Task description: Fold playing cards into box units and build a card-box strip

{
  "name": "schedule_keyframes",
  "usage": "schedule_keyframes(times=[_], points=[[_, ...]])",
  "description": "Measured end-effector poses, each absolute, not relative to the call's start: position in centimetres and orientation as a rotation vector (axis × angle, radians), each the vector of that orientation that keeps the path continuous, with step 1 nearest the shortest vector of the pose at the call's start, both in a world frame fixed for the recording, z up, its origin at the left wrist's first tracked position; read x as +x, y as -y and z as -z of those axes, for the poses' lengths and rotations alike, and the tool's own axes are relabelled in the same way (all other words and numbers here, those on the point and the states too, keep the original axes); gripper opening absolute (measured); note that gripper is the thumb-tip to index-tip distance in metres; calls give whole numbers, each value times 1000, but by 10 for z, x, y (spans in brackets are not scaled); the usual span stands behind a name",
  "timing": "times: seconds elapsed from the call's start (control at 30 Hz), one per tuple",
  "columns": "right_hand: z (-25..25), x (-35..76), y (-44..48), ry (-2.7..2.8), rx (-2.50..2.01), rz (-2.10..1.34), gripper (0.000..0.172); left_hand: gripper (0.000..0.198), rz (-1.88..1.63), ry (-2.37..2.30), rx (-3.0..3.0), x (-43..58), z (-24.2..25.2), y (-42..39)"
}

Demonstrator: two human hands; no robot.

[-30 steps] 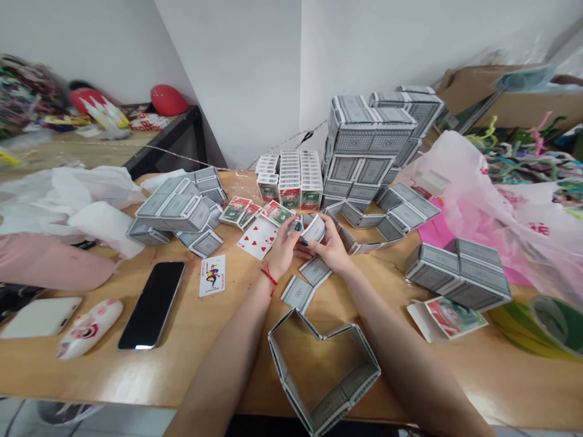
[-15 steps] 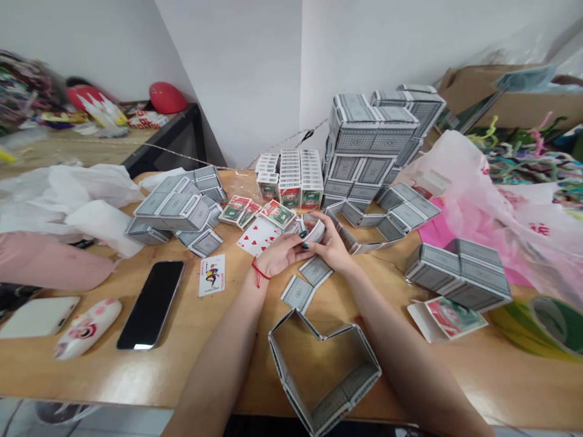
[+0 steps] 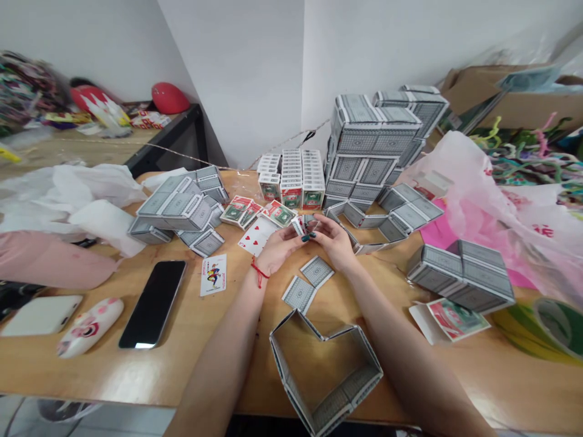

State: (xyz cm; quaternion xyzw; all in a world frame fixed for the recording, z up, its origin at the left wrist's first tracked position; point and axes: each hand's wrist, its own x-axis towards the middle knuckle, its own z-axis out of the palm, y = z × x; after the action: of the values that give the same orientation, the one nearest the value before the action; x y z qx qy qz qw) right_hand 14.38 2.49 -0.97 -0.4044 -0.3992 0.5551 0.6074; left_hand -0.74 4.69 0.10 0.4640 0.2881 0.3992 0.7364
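A playing card (image 3: 299,226) is pinched between my two hands; its face is partly hidden by fingers. My left hand (image 3: 279,247) grips it from the left, a red cord around the wrist. On the other side my right hand (image 3: 336,244) closes on it, the dark-nailed thumbs close together. Just below lie two patterned cards (image 3: 299,294), backs up. A heart-shaped frame of joined folded cards (image 3: 328,400) stands between my forearms. Beside my left hand lie a red-heart card (image 3: 253,238) and green-and-red card boxes (image 3: 279,213).
Stacked card boxes (image 3: 291,176) and a tall structure of folded cards (image 3: 364,145) stand at the back. Card blocks (image 3: 175,203) sit left, another block (image 3: 464,276) right. A phone (image 3: 153,304), joker card (image 3: 213,275), open card box (image 3: 450,320) and green tape roll (image 3: 542,331) lie around.
The card between my hands has turned, so that part of its printed face shows instead of its back. My fingers have shifted; the hands stay nearly in place.
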Motion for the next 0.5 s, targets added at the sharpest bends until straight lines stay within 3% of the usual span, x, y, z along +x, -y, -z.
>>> schedule_keyframes(times=[0.5], points=[[9, 145, -23, 1008, -917, -1267, 56, 55, -878, -781, 1209, 1, 7, -44]])
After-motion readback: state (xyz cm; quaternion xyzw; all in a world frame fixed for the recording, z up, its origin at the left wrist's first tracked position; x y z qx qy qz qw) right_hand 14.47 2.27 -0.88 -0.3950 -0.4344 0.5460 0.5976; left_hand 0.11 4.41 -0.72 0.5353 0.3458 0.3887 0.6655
